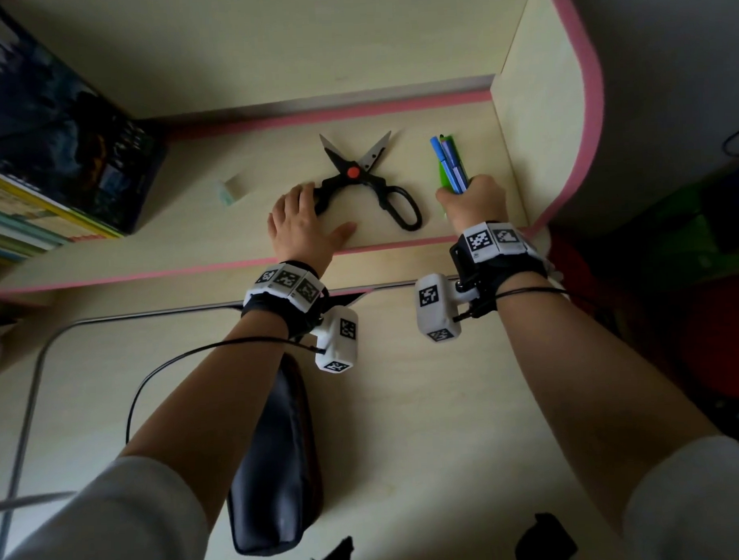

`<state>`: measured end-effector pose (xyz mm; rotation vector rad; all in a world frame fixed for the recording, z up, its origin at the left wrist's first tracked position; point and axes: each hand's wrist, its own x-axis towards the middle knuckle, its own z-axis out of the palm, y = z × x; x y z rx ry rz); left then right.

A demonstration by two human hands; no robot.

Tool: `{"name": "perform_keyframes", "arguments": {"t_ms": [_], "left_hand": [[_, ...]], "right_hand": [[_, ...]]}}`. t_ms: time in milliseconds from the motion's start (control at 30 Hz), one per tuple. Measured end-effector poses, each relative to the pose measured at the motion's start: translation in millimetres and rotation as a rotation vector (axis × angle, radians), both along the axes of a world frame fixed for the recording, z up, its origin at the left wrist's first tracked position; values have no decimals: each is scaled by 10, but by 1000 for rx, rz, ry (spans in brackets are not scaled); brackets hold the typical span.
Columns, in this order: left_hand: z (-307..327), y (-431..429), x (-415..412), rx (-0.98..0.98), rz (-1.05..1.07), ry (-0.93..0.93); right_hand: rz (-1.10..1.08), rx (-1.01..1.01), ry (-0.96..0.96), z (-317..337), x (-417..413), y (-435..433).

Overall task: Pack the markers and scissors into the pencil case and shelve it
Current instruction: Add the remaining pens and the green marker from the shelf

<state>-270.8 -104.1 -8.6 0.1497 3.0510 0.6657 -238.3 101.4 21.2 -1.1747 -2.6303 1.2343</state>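
Shelf (215, 239) bears scissors (352, 171) pointing rearward, like right hand's (476, 200) markers (449, 159).

Open scissors (352, 172) span the shelf's (271, 166) middle; books (30, 208) and side panel (538, 119) close both ends.

The black-handled scissors (357, 171) with grey metal blades and a red pivot lie flat on the pale pink-edged shelf (215, 237), blades spread in a V pointing away. One handle loop sits under the left hand's (303, 227) fingers; the other is free. The bundle of blue, purple and green markers (451, 164) stands gripped in the right hand (476, 202), near the shelf's right wall. The long dark leather-like pencil case (278, 471) lies on the desk (406, 425) below, partly hidden by the left forearm
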Motion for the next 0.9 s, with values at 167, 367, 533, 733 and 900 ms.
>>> {"name": "perform_keyframes", "arguments": {"t_ms": [167, 367, 533, 733, 900], "left_hand": [[103, -6, 17, 38, 11, -67], [261, -166, 93, 102, 23, -116], [365, -462, 107, 146, 75, -117], [400, -917, -16, 146, 88, -125], [350, -1155, -185, 150, 74, -95]], "right_hand": [[-17, -89, 61, 19, 92, -26], [-25, -98, 132, 98, 217, -188], [19, -91, 196, 215, 200, -473], [158, -110, 186, 240, 66, -922], [242, -118, 153, 196, -104, -1262]]}}
